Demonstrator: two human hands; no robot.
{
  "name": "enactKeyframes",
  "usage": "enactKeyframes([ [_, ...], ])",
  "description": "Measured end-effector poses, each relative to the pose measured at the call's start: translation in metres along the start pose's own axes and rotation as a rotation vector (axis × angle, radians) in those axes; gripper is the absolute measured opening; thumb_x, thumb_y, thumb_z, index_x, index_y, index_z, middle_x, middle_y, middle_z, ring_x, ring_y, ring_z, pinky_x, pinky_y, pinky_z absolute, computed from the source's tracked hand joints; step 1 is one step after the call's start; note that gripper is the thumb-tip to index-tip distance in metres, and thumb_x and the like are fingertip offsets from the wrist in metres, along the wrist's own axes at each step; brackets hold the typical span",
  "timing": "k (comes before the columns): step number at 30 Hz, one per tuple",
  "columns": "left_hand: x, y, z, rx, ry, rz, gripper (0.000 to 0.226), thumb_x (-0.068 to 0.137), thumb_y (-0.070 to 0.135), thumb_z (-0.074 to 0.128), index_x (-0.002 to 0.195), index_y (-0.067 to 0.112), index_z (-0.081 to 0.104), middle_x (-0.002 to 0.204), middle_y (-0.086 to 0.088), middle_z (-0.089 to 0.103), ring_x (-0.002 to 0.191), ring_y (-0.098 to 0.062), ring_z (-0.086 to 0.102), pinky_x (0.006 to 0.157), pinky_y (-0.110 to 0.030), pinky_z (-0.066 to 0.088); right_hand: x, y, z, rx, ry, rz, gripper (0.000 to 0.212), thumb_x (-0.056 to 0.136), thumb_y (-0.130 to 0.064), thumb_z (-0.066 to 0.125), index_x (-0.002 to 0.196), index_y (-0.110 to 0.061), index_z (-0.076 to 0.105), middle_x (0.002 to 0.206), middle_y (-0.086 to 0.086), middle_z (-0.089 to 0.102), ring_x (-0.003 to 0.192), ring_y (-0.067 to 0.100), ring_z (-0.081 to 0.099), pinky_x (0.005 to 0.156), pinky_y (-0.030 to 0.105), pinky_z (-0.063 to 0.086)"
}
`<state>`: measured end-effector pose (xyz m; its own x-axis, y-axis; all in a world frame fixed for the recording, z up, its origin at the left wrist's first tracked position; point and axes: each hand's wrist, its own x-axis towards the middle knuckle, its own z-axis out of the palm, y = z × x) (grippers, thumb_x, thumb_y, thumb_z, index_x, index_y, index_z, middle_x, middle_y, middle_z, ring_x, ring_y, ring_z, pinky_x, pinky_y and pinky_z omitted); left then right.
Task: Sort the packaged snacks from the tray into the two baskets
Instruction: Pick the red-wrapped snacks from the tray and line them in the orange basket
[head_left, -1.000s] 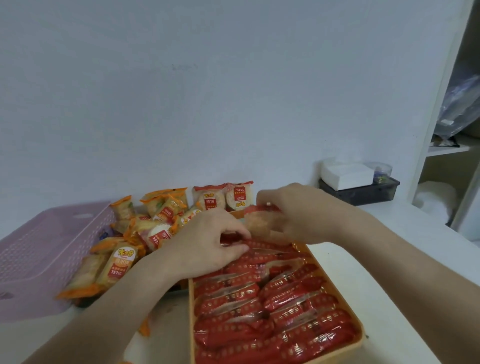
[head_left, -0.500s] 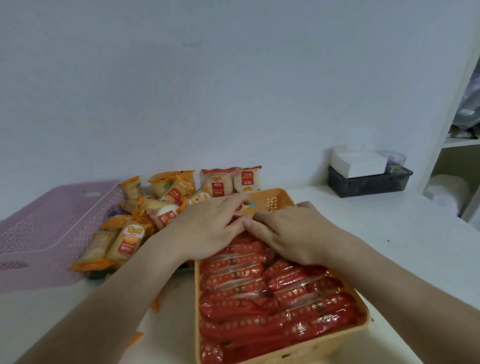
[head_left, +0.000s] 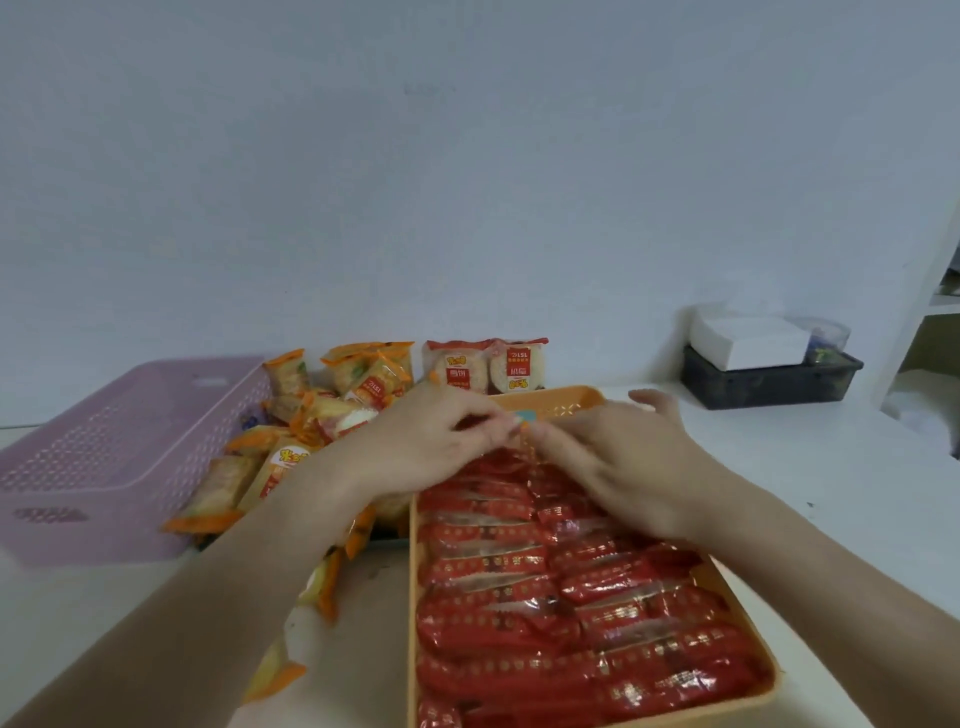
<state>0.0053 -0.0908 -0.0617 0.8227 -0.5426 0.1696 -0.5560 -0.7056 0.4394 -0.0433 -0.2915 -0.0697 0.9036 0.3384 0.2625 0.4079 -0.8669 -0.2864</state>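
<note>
White table: work surface against a pale wall.

Orange basket: near right of centre, long side running away from the camera. Filled with red snack packs laid in two close rows from near end to far end.

Pink basket: far left on the table, side wall perforated; its inside is not visible.

Orange snack packs: loose heap between the two baskets, some standing on edge, some flat; whatever lies beneath them is hidden. A few lie nearer the camera, partly under the left forearm.

Two round cracker packs: upright side by side at the far edge of the heap, against the wall.

Left hand: over the far end of the orange basket, fingers curled together, tips pinched at the farthest red packs; whether a pack is held cannot be told.

Right hand: just beside the left, palm down on the far red packs, fingers loosely spread, fingertips meeting those of the left.

Dark bin: far right, holding a white box.
</note>
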Motion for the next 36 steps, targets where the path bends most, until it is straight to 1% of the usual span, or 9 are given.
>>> enactKeyframes([
  [2,0.002,-0.009,-0.015,-0.221,0.247,-0.033,0.018,0.094,0.038,0.054,0.097,0.035,0.072,0.096,0.018,0.072,0.096,-0.002,0.065,0.085,-0.028,0.050,0.010,0.007,-0.011,0.318,0.180,0.095,0.040,0.095,-0.051,0.037,0.078,-0.033,0.068,0.072,-0.010,0.069,0.075,0.004,0.062,0.089,0.041,0.046],
  [5,0.019,-0.036,-0.035,-0.269,0.537,-0.131,0.026,0.088,0.012,0.064,0.080,0.036,0.069,0.085,0.016,0.072,0.090,-0.005,0.067,0.088,-0.031,0.053,0.041,0.031,-0.024,0.670,0.307,0.294,0.016,0.093,-0.023,0.055,0.091,-0.027,0.070,0.092,-0.005,0.071,0.091,0.009,0.064,0.075,0.025,0.047],
  [10,0.070,-0.081,-0.027,0.154,0.350,-0.240,0.030,0.090,0.023,0.061,0.120,0.028,0.059,0.124,0.008,0.060,0.117,-0.012,0.051,0.096,-0.028,0.039,0.113,0.073,-0.005,0.757,0.004,0.462,0.044,0.094,-0.023,0.057,0.135,-0.030,0.044,0.133,0.005,0.054,0.120,0.020,0.050,0.094,0.038,0.047],
  [14,0.105,-0.098,-0.004,0.394,0.196,-0.168,0.052,0.087,0.021,0.061,0.135,0.020,0.042,0.139,-0.002,0.046,0.127,-0.024,0.035,0.103,-0.035,0.036,0.158,0.082,0.030,0.546,-0.077,0.430,0.064,0.092,-0.019,0.059,0.147,-0.028,0.027,0.146,0.012,0.042,0.125,0.028,0.048,0.092,0.036,0.047],
  [17,0.125,-0.110,0.008,0.524,0.158,-0.144,0.059,0.085,0.024,0.064,0.138,0.019,0.038,0.139,-0.003,0.045,0.127,-0.024,0.038,0.102,-0.037,0.040,0.180,0.088,0.051,0.096,-0.063,0.300,0.063,0.090,-0.018,0.060,0.146,-0.027,0.031,0.140,0.009,0.048,0.124,0.028,0.049,0.097,0.037,0.047],
  [22,0.134,-0.120,0.014,0.622,0.247,-0.151,0.031,0.089,0.032,0.061,0.120,0.023,0.061,0.112,-0.002,0.058,0.109,-0.024,0.050,0.088,-0.036,0.040,0.187,0.093,0.066,-0.159,0.038,0.153,0.040,0.091,-0.031,0.060,0.130,-0.029,0.051,0.122,0.002,0.058,0.109,0.021,0.056,0.087,0.035,0.051],
  [30,0.096,-0.079,-0.023,-0.300,0.494,-0.192,0.014,0.100,0.023,0.047,0.114,0.022,0.053,0.097,0.009,0.063,0.091,-0.013,0.062,0.076,-0.034,0.054,0.140,0.078,-0.001,0.868,0.332,0.295,0.029,0.083,0.004,0.059,0.103,-0.017,0.057,0.091,0.008,0.065,0.080,0.023,0.067,0.065,0.036,0.058],
  [33,0.072,-0.046,-0.030,-0.835,0.430,-0.210,0.016,0.101,0.016,0.046,0.099,0.024,0.059,0.087,0.007,0.069,0.077,-0.007,0.070,0.060,-0.026,0.058,0.104,0.045,-0.026,0.647,0.294,0.067,0.034,0.078,-0.005,0.059,0.100,-0.031,0.061,0.084,-0.003,0.065,0.073,0.012,0.064,0.056,0.025,0.055],
  [36,0.054,-0.030,-0.027,-0.684,0.452,-0.128,0.018,0.100,0.017,0.049,0.096,0.032,0.058,0.088,0.007,0.067,0.074,-0.004,0.069,0.055,-0.019,0.053,0.074,0.026,-0.037,0.393,0.195,0.001,0.029,0.078,-0.014,0.057,0.097,-0.036,0.060,0.089,-0.007,0.067,0.084,0.011,0.064,0.071,0.028,0.054],
])
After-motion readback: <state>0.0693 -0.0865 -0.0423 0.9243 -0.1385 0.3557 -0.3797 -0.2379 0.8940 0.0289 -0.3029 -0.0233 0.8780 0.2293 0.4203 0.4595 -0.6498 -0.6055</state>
